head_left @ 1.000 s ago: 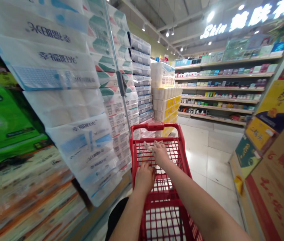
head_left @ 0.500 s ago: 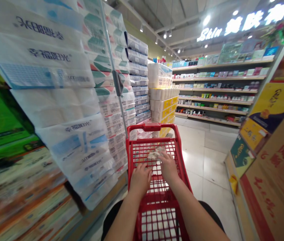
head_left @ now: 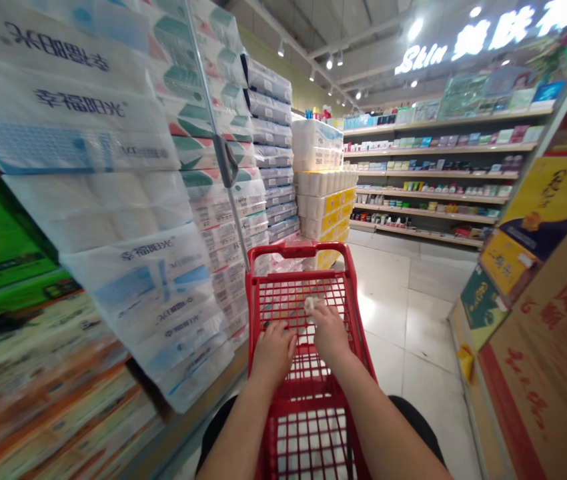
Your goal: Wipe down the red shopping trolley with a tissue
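Note:
A red plastic shopping cart (head_left: 313,393) with a grid-like basket stands directly before me. My left hand (head_left: 274,350) rests on its left part, with the fingers bent over the grid and partly hidden. A small dark thing shows by its fingertips, too small to name. My right hand (head_left: 332,332) is over the grid farther right, its fingers closed on a crumpled whitish tissue or cloth (head_left: 310,305). Only a small part of that wad sticks out past the fingers.
Wrapped toilet paper packs (head_left: 128,220) rise in tall stacks along the left, with a metal pole (head_left: 213,127) in front. Cartons (head_left: 528,373) line the right side. Tiled floor (head_left: 383,320) leads to shelves of small boxes and bottles (head_left: 433,173).
The wad under my right hand shows less than before, bunched nearer the fingers. My left fingers sit closer together. The whole view has shifted slightly.

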`<state>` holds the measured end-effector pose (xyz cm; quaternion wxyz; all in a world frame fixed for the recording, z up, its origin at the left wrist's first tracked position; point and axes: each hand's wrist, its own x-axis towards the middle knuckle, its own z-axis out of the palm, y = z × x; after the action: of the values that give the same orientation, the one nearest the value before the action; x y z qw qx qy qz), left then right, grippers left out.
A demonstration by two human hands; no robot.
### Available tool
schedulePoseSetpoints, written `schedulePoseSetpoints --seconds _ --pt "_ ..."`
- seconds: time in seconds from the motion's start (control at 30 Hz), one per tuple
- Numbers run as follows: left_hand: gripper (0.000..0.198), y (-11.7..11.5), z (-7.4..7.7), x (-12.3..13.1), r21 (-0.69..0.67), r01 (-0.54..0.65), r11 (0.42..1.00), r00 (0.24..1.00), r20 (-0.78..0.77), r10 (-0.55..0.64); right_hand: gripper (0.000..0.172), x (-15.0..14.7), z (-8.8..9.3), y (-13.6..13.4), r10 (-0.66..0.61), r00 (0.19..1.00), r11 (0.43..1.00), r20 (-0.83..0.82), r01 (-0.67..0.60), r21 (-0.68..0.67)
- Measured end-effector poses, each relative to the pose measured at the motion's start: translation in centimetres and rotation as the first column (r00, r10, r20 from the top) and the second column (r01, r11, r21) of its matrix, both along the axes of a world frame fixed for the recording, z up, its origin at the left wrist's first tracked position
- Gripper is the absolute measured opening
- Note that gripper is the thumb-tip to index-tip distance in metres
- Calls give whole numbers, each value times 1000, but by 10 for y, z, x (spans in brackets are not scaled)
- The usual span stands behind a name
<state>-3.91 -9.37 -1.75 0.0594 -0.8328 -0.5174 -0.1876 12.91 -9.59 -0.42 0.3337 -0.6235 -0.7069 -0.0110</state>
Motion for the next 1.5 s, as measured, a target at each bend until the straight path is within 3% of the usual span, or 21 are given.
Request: schedulePoseSetpoints --seconds 0.07,0.23,0.33,0.4,0.5,0.57,0.67,0.73,0.87,0.9,1.07,1.23,1.4,1.5 --pt "27 -1 0 0 1 2 1000 1000 -2 -2 46 -4 -1 -1 118 993 993 9 -118 1" --pt "28 -4 3 2 -5 -11 1000 1000 6 11 45 -1 -1 0 -124 991 992 -44 125 16" --pt "27 -5 3 3 -4 -10 1000 1000 1 10 39 -2 -3 -1 68 998 998 -3 -68 13" --pt "26 -6 2 3 2 -7 1000 1000 1 7 37 -2 -3 -2 119 993 993 0 -119 24" --pt "28 -6 2 4 7 -8 1000 1000 4 8 43 -1 -2 -4 -83 995 996 -51 85 26" --pt "28 -6 1 5 4 -12 1000 1000 6 12 48 -2 -2 -6 -132 990 991 -47 132 -2" --pt "27 -6 1 5 6 -9 1000 1000 7 9 51 -4 -3 -7 41 999 999 20 -41 -8" --pt "28 -6 1 4 11 -5 1000 1000 9 5 50 -2 -3 -7 75 996 997 43 -75 -8" --pt "30 -6 1 5 16 -9 1000 1000 8 9 49 5 -2 -4 -189 982 982 -12 189 16" --pt "29 -7 1 5 17 -10 1000 1000 7 10 49 6 -2 -4 -199 980 979 -17 200 30" --pt "27 -7 0 4 21 -7 1000 1000 7 7 45 -1 -3 -5 67 996 997 66 -70 32" --pt "29 -7 0 3 11 -9 1000 1000 13 9 42 3 0 -6 -157 988 988 5 157 4" --pt "28 -6 0 3 6 -6 1000 1000 11 6 52 0 1 -6 74 994 997 85 -77 27" --pt "29 -7 0 3 8 -5 1000 1000 14 5 52 2 2 -5 -74 995 997 62 74 3"
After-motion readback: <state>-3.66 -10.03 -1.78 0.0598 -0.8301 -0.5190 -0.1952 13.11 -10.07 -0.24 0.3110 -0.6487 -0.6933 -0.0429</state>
